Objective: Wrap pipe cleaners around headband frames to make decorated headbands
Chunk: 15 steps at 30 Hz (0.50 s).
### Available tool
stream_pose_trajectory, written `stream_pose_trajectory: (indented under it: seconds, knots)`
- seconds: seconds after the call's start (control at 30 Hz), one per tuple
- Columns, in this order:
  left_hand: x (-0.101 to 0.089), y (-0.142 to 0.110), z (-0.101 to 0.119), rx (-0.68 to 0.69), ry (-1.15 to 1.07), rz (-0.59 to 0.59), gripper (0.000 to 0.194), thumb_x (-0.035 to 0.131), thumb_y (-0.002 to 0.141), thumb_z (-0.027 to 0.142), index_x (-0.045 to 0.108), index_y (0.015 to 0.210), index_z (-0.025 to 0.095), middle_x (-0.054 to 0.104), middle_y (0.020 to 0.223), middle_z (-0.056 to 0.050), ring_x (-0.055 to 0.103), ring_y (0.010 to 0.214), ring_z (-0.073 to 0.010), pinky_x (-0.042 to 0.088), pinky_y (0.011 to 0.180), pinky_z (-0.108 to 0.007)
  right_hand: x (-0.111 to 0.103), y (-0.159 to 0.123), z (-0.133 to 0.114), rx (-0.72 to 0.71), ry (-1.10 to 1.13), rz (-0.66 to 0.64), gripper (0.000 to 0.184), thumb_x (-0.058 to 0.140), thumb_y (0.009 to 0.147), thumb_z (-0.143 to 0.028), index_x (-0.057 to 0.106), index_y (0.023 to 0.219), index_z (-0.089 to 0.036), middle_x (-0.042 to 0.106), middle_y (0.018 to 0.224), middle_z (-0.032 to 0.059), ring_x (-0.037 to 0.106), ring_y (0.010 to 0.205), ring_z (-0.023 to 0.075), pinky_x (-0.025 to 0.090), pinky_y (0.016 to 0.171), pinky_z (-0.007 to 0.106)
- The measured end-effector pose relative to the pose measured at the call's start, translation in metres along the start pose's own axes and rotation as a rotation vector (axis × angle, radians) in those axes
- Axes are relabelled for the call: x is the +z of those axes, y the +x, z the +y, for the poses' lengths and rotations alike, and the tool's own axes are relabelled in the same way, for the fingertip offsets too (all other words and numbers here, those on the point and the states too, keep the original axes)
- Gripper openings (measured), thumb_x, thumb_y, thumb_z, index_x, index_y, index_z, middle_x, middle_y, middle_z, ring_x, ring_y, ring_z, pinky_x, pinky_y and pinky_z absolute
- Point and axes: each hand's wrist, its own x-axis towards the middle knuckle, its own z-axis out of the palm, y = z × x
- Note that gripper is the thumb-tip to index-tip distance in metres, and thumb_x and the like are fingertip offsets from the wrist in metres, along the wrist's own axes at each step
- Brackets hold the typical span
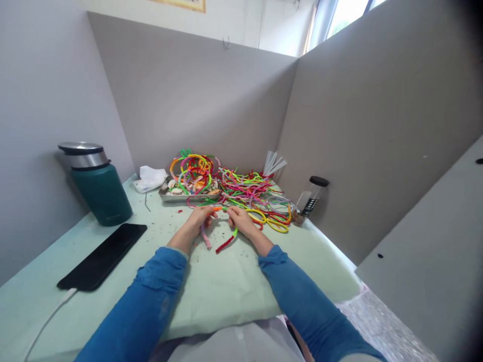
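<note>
Left hand (204,219) and right hand (240,221) both pinching the fuzzy stick (218,208), so I'd grip close together and go gentle, well in from the table's front edge (222,329).

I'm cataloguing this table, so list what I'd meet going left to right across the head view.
Silver-lidded teal bottle, crumpled white packet, bare left hand, bare right hand, fan of translucent white strips, black-lidded clear cylindrical jar.
</note>
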Motion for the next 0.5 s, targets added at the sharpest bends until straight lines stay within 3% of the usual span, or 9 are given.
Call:
stream_pose_trajectory:
  seconds: [0.27, 0.5]
  knots:
    - [0.0011, -0.0036, 0.0018, 0.064, 0.062, -0.008, 0.029, 0.062, 0.068, 0.041, 0.055, 0.059, 0.015, 0.043, 0.038, 0.004, 0.037, 0.033, -0.007, 0.025, 0.038, -0.021, -0.0014, 0.0005, 0.0011, -0.004, -0.012, -0.024, 0.044, 0.038, 0.088, -0.044, 0.048, 0.056, -0.017, 0.048, 0.046, -0.0033, 0.043, 0.044, 0.0083, 0.034, 0.05, 0.02]
    - [0.0032, -0.0008, -0.0022, 0.074, 0.131, -0.006, 0.025, 0.064, 0.069, 0.037, 0.057, 0.059, 0.015, 0.044, 0.038, 0.004, 0.036, 0.031, -0.0072, 0.023, 0.036, -0.021, 0.0007, 0.0006, 0.002, -0.002, -0.004, -0.04, 0.039, 0.042, 0.086, -0.041, 0.047, 0.056, -0.017, 0.048, 0.047, -0.0038, 0.042, 0.042, 0.0074, 0.032, 0.045, 0.019]
